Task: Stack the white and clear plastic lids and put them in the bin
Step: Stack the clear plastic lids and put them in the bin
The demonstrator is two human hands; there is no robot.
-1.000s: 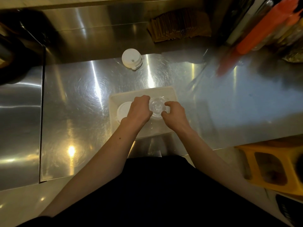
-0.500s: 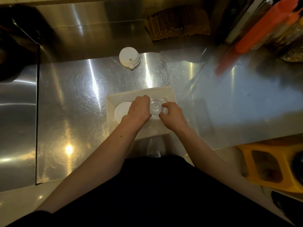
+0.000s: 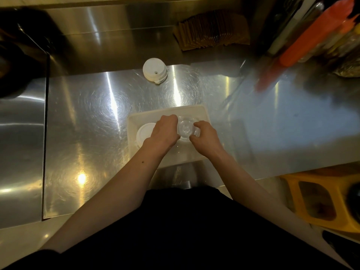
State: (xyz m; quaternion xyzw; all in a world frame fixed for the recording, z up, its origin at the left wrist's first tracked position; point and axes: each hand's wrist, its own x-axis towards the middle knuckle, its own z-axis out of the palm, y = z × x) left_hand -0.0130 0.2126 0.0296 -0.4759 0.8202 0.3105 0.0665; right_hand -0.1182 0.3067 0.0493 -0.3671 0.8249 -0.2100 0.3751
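Note:
A cream rectangular bin [image 3: 202, 112] sits on the steel counter in front of me. Inside it on the right is a stack of clear plastic lids [image 3: 186, 129]. My left hand [image 3: 164, 131] grips the stack's left side and my right hand [image 3: 206, 136] grips its right side, both inside the bin. A stack of white lids [image 3: 143, 131] lies in the bin's left part, partly hidden by my left wrist. Another stack of white lids [image 3: 155, 72] stands on the counter farther back.
A pile of brown paper sleeves [image 3: 212, 34] lies at the back. Orange bottles [image 3: 303, 45] and other containers crowd the back right. A yellow stool [image 3: 323, 197] stands low on the right. A seam [image 3: 45, 133] divides the counter on the left.
Both hands have stayed on the clear lid stack inside the bin and closed in slightly around it. The view has shifted a little.

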